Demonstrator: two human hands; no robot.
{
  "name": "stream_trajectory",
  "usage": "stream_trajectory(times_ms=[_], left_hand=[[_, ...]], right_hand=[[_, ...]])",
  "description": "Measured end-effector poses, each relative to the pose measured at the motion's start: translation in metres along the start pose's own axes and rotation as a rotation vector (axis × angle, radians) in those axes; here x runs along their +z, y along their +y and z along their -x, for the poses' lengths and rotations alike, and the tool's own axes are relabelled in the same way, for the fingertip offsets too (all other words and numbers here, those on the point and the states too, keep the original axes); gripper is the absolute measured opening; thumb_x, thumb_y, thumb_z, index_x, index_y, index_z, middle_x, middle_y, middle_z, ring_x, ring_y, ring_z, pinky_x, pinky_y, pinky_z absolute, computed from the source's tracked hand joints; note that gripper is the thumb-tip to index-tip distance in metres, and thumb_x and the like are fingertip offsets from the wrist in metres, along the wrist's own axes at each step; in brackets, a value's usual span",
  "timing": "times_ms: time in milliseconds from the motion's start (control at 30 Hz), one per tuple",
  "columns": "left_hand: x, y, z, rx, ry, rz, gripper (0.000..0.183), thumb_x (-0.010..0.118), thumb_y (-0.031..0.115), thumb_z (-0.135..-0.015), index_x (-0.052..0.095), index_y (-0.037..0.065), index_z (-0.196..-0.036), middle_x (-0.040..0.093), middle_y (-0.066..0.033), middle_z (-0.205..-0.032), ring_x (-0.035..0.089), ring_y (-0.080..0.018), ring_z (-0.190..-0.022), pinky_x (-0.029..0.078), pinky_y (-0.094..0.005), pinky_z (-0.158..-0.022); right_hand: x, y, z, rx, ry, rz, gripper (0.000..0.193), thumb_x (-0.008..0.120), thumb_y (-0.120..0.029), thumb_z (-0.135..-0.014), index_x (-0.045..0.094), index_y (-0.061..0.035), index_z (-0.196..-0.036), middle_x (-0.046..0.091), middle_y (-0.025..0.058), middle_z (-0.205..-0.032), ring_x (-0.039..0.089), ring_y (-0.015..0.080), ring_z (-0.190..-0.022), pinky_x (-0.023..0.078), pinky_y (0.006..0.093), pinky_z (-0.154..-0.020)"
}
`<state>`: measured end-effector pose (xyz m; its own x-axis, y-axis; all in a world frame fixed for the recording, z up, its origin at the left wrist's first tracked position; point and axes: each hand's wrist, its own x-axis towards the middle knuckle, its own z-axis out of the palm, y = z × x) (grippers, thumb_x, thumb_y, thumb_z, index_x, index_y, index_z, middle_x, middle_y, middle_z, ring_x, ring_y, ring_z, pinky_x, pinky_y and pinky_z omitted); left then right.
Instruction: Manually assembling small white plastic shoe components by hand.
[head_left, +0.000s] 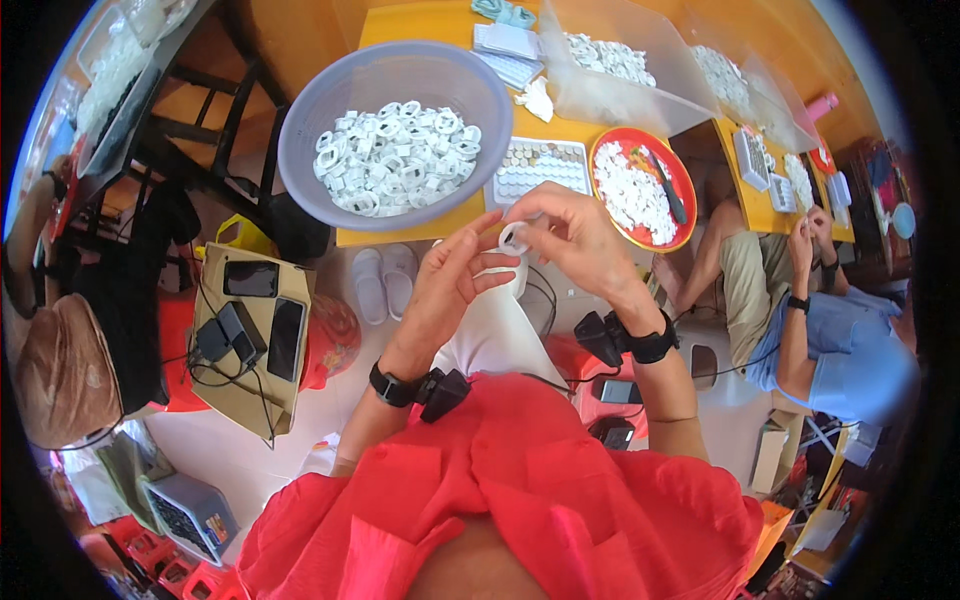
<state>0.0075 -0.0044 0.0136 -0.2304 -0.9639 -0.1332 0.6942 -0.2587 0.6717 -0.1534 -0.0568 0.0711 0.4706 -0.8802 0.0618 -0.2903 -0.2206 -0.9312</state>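
A small round white plastic piece with a dark centre is pinched in the thumb and fingers of my right hand, above my lap. My left hand is right beside it, fingers stretched apart, the tips close to the piece; whether they touch it I cannot tell. Past my hands stands a large grey-purple basin heaped with similar white plastic pieces. A white tray with rows of small round parts lies beyond my fingers. Right of it, a red round tray holds small white parts and a dark-handled knife.
Clear plastic bins of white parts stand at the back of the yellow table. At left are a cardboard box with phones and cables, and a seated person. Another person in blue works at the right.
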Motion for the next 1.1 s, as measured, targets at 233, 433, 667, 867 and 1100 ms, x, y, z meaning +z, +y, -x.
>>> stream_trajectory(times_ms=[233, 433, 667, 867, 1100], left_hand=[[-0.011, -0.024, 0.0, -0.146, -0.029, -0.125, 0.029, 0.048, 0.014, -0.089, 0.052, -0.002, -0.112, 0.059, -0.0089, -0.102, 0.06, -0.0163, -0.086, 0.051, -0.0273, -0.076], [-0.019, -0.027, 0.0, -0.252, -0.056, 0.007, 0.029, 0.05, 0.014, -0.087, 0.052, -0.002, -0.112, 0.059, -0.01, -0.103, 0.06, -0.0172, -0.089, 0.051, -0.0276, -0.077], [-0.025, -0.022, 0.0, -0.196, 0.008, 0.058, 0.032, 0.05, 0.016, -0.087, 0.05, -0.003, -0.113, 0.058, -0.017, -0.103, 0.061, -0.0175, -0.085, 0.052, -0.025, -0.076], [-0.031, -0.024, -0.001, -0.186, 0.021, 0.079, 0.032, 0.05, 0.016, -0.087, 0.049, -0.004, -0.113, 0.056, -0.0222, -0.106, 0.061, -0.0176, -0.086, 0.051, -0.025, -0.077], [-0.031, -0.021, 0.001, -0.18, 0.019, 0.105, 0.031, 0.049, 0.015, -0.087, 0.049, -0.003, -0.113, 0.057, -0.0209, -0.105, 0.061, -0.0172, -0.086, 0.052, -0.0252, -0.076]], right_hand=[[0.013, 0.012, 0.04, -0.05, 0.118, 0.127, 0.013, 0.059, 0.0, -0.073, 0.062, -0.0003, -0.086, 0.055, 0.0095, -0.071, 0.055, 0.0187, -0.062, 0.043, 0.029, -0.058], [0.008, 0.036, 0.039, 0.063, 0.284, -0.02, 0.014, 0.061, -0.004, -0.073, 0.063, 0.0, -0.086, 0.058, 0.0081, -0.073, 0.055, 0.0154, -0.064, 0.044, 0.0266, -0.06], [-0.012, 0.07, -0.004, 0.049, 0.532, 0.155, 0.013, 0.062, -0.007, -0.071, 0.064, 0.0, -0.083, 0.061, 0.0086, -0.073, 0.054, 0.0147, -0.059, 0.044, 0.0261, -0.058], [-0.003, 0.081, -0.043, -0.096, 0.598, 0.348, 0.009, 0.061, -0.007, -0.071, 0.064, -0.004, -0.079, 0.059, 0.0098, -0.073, 0.057, 0.0234, -0.063, 0.044, 0.0322, -0.058], [0.001, 0.083, -0.058, -0.132, 0.536, 0.643, 0.006, 0.06, -0.007, -0.071, 0.064, -0.0055, -0.076, 0.056, 0.0102, -0.074, 0.056, 0.0294, -0.07, 0.044, 0.0383, -0.061]])
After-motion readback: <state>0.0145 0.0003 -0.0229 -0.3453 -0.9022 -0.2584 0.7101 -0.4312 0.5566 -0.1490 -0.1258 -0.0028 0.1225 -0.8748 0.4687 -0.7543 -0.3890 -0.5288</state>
